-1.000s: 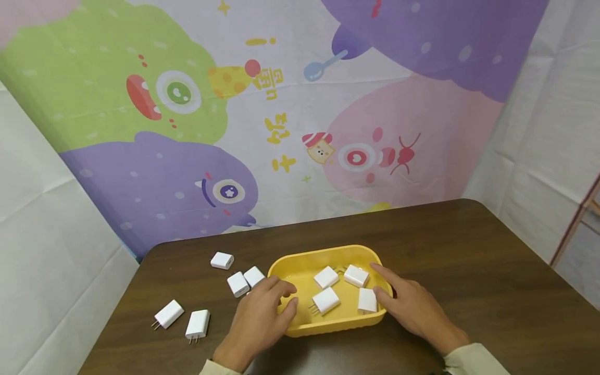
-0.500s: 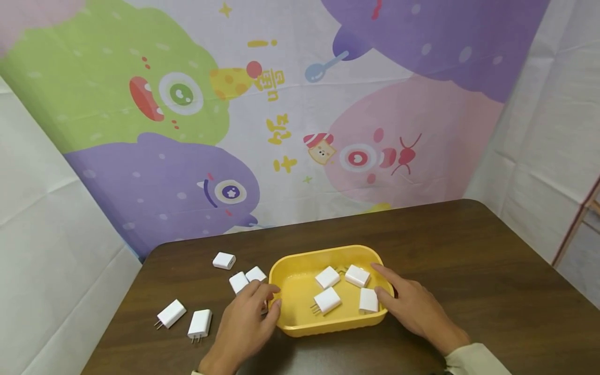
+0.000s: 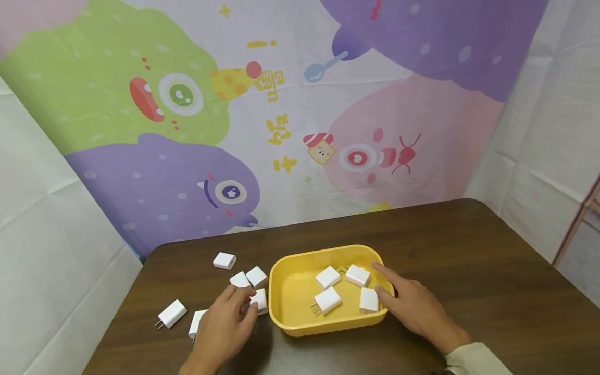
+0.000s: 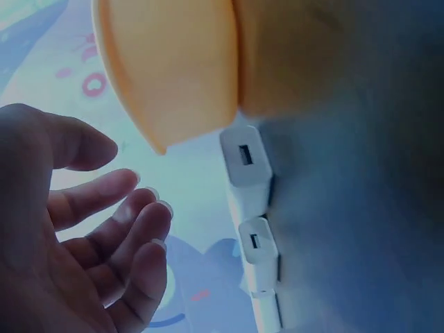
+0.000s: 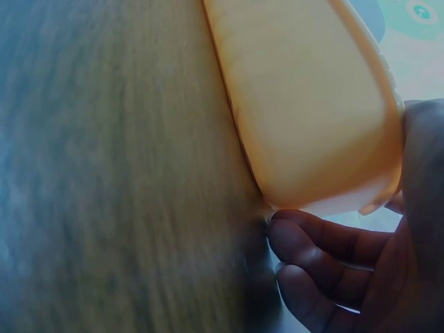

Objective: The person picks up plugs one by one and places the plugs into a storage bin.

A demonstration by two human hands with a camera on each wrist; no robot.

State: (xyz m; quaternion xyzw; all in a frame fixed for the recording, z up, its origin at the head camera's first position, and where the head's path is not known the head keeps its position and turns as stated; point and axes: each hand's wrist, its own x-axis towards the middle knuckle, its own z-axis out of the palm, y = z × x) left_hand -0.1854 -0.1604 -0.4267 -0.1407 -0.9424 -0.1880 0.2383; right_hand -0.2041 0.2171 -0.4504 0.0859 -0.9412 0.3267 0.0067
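My left hand [image 3: 225, 323] hovers over the table left of the yellow basket, its fingers loosely bent and holding nothing. Its fingertips overlap a white USB charger plug [image 3: 260, 302] beside the basket in the head view. In the left wrist view, that hand [image 4: 104, 215] is apart from a row of charger plugs [image 4: 247, 159] with USB ports showing. My right hand [image 3: 414, 304] grips the right end of the yellow basket [image 3: 319, 329], thumb over the rim. In the right wrist view its fingers [image 5: 326, 236] curl against the basket's outer wall. Several white charger plugs [image 3: 327, 300] lie inside the basket.
More charger plugs lie on the dark wooden table [image 3: 450, 239] to the left: one at the back [image 3: 225, 260], two side by side [image 3: 255, 277] near the basket, a plug [image 3: 172, 313] farther left, and another plug [image 3: 196, 322] partly hidden by the left hand. A cartoon-print cloth [image 3: 290, 198] hangs behind.
My left hand has moved left, from over the basket's left end past its rim to the plugs on the table. The right hand stays at the basket.
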